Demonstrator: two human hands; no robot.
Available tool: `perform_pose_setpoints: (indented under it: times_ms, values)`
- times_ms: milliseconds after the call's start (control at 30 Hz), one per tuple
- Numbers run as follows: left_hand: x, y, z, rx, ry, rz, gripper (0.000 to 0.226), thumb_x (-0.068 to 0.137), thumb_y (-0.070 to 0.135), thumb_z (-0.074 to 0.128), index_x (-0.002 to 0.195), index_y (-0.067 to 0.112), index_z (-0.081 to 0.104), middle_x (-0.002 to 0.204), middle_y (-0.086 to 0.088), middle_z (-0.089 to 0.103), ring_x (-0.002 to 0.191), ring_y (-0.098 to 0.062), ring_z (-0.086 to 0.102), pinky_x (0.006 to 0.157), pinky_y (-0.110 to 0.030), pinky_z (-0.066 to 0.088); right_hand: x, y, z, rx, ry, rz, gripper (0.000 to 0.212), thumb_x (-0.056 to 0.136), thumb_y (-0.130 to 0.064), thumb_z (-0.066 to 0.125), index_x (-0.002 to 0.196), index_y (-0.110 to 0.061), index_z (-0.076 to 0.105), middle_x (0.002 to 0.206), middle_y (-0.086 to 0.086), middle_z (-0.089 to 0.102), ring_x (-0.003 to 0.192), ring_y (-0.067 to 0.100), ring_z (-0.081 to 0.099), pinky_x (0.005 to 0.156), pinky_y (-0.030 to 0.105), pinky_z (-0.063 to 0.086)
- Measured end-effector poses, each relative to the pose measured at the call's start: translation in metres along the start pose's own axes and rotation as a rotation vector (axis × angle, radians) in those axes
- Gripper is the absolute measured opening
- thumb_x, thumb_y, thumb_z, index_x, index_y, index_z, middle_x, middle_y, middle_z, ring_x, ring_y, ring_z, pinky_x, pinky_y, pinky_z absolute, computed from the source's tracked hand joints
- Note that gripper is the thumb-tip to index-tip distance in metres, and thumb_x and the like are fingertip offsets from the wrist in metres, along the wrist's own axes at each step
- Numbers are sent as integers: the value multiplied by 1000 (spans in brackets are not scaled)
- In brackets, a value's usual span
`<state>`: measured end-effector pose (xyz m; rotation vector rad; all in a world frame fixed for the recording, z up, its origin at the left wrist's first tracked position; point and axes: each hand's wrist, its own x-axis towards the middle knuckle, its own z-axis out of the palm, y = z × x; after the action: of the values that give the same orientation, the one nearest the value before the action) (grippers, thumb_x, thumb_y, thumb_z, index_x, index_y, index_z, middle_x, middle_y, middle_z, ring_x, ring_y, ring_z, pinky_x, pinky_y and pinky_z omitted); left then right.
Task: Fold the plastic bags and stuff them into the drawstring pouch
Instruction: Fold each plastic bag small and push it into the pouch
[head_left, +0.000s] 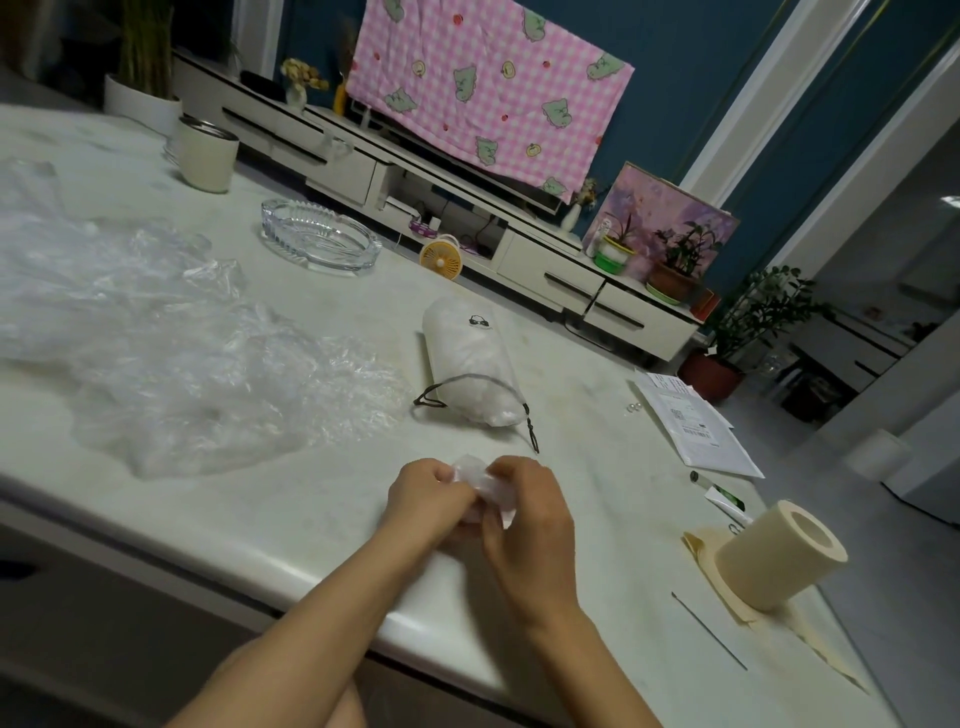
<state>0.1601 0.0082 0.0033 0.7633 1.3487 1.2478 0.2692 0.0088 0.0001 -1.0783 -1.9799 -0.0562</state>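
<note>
the pale table (311, 519) carries a wide heap of loose plastic bags (156, 332) on its left side. the bulging drawstring pouch (465, 358) lies on its side just beside the heap, cords trailing. near the front edge, the left hand (428, 499) and right hand (527, 514) both pinch one small folded bag (485, 486) between them.

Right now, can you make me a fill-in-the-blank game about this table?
The left hand and right hand pinch a folded plastic ____.
The pouch has a ____ drawstring.
The loose bags lie ____ of the pouch.
Missing words: bag; black; left.
</note>
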Motion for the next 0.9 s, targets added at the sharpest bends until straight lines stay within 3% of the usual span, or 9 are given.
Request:
perform_pose_setpoints:
  times_ms: [200, 267, 367, 467, 567, 633, 733, 833, 900]
  values:
    - [0, 1, -7, -257, 17, -77, 29, 82, -11, 50, 59, 6, 53, 59, -12, 57, 56, -23, 58, 53, -28, 55, -12, 3, 1, 14, -67, -157, 26, 89, -21, 48, 110, -10, 61, 112, 3, 60, 104, 12, 52, 93, 14, 39]
    - [-1, 7, -7, -365, -26, -122, 23, 84, -9, 45, 68, 4, 55, 60, -10, 55, 55, -18, 56, 49, -24, 51, -12, 6, 2, -54, -72, -183, 31, 90, -19, 46, 114, -9, 62, 114, 6, 62, 105, 13, 51, 92, 19, 42]
    - [-2, 13, -6, -548, -107, -192, 13, 90, 9, 47, 81, 6, 55, 60, -8, 61, 58, -20, 59, 59, -29, 50, -7, 10, 3, -220, -68, -268, 32, 82, -10, 49, 109, -7, 65, 110, 12, 65, 99, 19, 50, 83, 29, 45]
    - [1, 9, -5, -457, -194, -111, 15, 92, 15, 56, 81, 6, 61, 66, -8, 62, 60, -15, 60, 68, -28, 49, -8, 11, 6, -374, -98, -393, 32, 82, -7, 49, 108, -1, 67, 116, 14, 65, 101, 24, 51, 85, 29, 40]
    - [6, 3, -3, -368, -74, -42, 13, 92, 4, 53, 82, 6, 60, 68, -7, 59, 63, -15, 56, 69, -29, 46, -12, 13, 5, -352, -169, -406, 38, 86, -14, 46, 120, -12, 61, 129, 6, 59, 119, 21, 49, 102, 35, 31]
    - [10, 2, -3, -321, 8, 9, 16, 92, 0, 50, 79, 7, 56, 66, -7, 56, 61, -17, 51, 65, -30, 45, -13, 7, 0, -102, -90, -212, 29, 85, -21, 50, 112, -25, 62, 127, -2, 61, 123, 12, 48, 105, 33, 27]
    - [13, 6, 0, -220, 62, 136, 19, 93, 0, 48, 77, 9, 52, 72, -10, 57, 62, -18, 53, 64, -28, 52, 7, -10, -8, 397, 78, 401, 21, 87, -23, 62, 104, -35, 57, 121, -10, 61, 114, 5, 54, 97, 24, 41]
    - [14, 8, 2, -101, 95, 257, 17, 93, -1, 47, 81, 11, 53, 75, -4, 57, 62, -10, 51, 48, -10, 42, 30, -1, -12, 948, -157, 957, 32, 88, -11, 63, 119, -16, 55, 117, 12, 63, 105, 24, 63, 92, 34, 51]
    - [18, 6, 2, -41, 112, 298, 16, 92, 0, 48, 84, 13, 53, 78, 0, 58, 65, -8, 52, 49, -9, 40, 34, 1, -12, 1068, -274, 1035, 34, 87, -5, 62, 121, -2, 57, 113, 21, 66, 96, 29, 66, 90, 38, 52]
